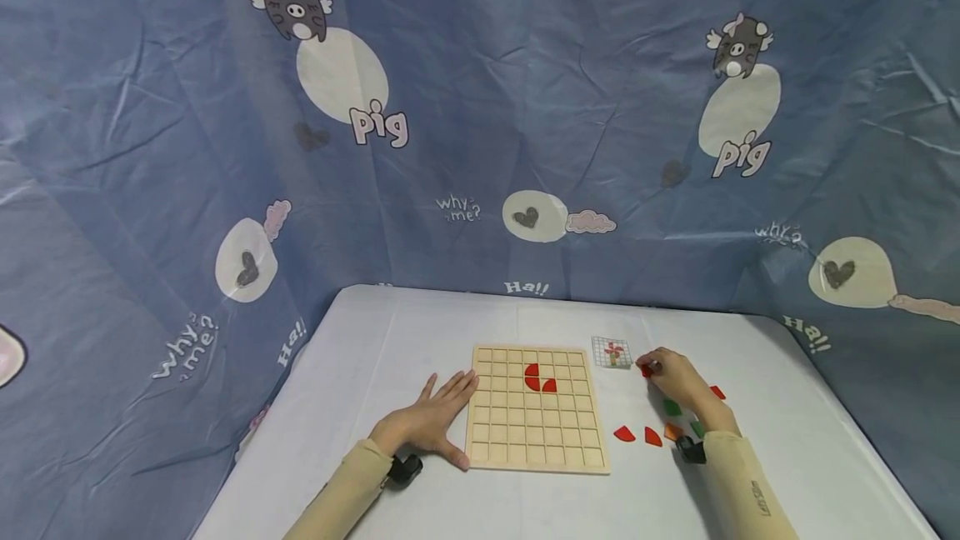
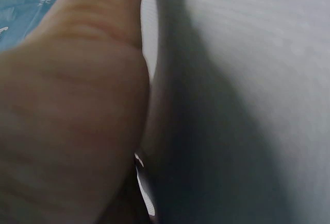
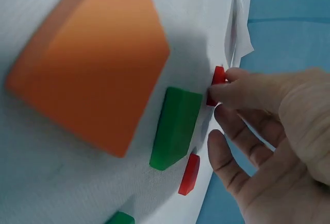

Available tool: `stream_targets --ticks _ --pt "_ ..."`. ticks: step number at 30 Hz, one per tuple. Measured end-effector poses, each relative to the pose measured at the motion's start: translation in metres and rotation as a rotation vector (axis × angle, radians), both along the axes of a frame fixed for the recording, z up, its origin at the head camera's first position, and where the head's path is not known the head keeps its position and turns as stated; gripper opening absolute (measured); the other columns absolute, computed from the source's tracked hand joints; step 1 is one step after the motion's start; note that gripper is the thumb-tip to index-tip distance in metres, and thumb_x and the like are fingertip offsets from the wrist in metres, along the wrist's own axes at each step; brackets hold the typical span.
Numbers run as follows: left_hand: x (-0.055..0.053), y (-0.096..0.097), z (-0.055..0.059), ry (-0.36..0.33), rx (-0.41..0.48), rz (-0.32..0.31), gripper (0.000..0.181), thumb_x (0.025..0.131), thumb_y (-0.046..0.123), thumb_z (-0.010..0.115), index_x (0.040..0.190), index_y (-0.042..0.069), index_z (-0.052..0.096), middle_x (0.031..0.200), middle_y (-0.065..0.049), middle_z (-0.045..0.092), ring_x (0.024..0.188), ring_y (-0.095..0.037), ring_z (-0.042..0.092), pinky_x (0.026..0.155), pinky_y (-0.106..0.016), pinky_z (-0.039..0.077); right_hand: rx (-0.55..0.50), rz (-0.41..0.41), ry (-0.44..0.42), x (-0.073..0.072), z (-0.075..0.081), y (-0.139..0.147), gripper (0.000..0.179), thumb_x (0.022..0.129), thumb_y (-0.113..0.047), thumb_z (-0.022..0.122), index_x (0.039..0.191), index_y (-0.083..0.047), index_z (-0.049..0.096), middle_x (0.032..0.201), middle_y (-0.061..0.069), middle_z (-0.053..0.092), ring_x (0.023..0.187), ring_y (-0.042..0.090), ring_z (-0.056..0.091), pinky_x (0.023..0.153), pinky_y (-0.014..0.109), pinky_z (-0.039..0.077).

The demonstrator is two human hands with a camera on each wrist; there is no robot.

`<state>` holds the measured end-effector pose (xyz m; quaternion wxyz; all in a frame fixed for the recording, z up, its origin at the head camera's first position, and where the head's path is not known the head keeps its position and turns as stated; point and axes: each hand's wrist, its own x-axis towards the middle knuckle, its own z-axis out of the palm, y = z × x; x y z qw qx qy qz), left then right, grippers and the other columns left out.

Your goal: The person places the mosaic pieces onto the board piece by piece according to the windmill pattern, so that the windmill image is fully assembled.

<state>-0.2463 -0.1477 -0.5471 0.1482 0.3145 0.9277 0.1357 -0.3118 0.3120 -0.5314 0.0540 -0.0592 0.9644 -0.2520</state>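
Red piece [image 3: 219,74] in right fingers [image 3: 240,95], left fingers [image 1: 459,395] wide, "pig" lettering [image 1: 378,125] across blue backdrop [image 1: 465,65]

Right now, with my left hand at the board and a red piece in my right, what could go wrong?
The red piece is small and held by the fingertips of your right hand, so it might slip. Your left hand is at the edge of the board; a push could jostle the three red wedges on it. Your right wrist is close to the orange piece and may knock it.
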Motion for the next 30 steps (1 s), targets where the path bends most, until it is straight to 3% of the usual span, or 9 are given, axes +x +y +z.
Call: stream_targets --ticks 9,17,30 --pt "0.0002 0.0005 0.0024 0.003 -0.013 0.001 0.136 0.06 0.074 0.072 0.156 0.009 0.001 0.164 -0.009 -0.003 0.151 -0.029 -0.002 0.117 -0.063 -0.005 0.009 -0.017 -0.029 -0.0025 0.0005 0.0005 0.035 0.085 -0.01 0.071 0.117 0.001 0.066 0.111 0.018 0.06 0.092 0.027 0.057 0.085 0.047 0.053" --pt "0.0013 0.0006 0.0042 -0.014 -0.006 0.0 0.136 0.06 0.073 0.072 0.156 0.009 0.001 0.164 -0.008 -0.004 0.151 -0.029 -0.003 0.116 -0.063 -0.006 -0.03 -0.09 -0.05 0.0008 0.0002 0.0028 0.031 0.086 -0.014 0.072 0.111 0.002 0.065 0.101 0.014 0.063 0.087 0.023 0.058 0.079 0.042 0.054" --pt "0.0008 0.0001 0.0014 -0.008 -0.004 0.004 0.137 0.059 0.074 0.072 0.156 0.009 0.001 0.164 -0.008 -0.003 0.151 -0.029 -0.003 0.117 -0.063 -0.006 -0.028 -0.126 -0.047 0.0026 -0.0015 0.0019 0.024 0.085 -0.014 0.072 0.102 0.001 0.065 0.089 0.01 0.062 0.076 0.019 0.054 0.064 0.029 0.049"
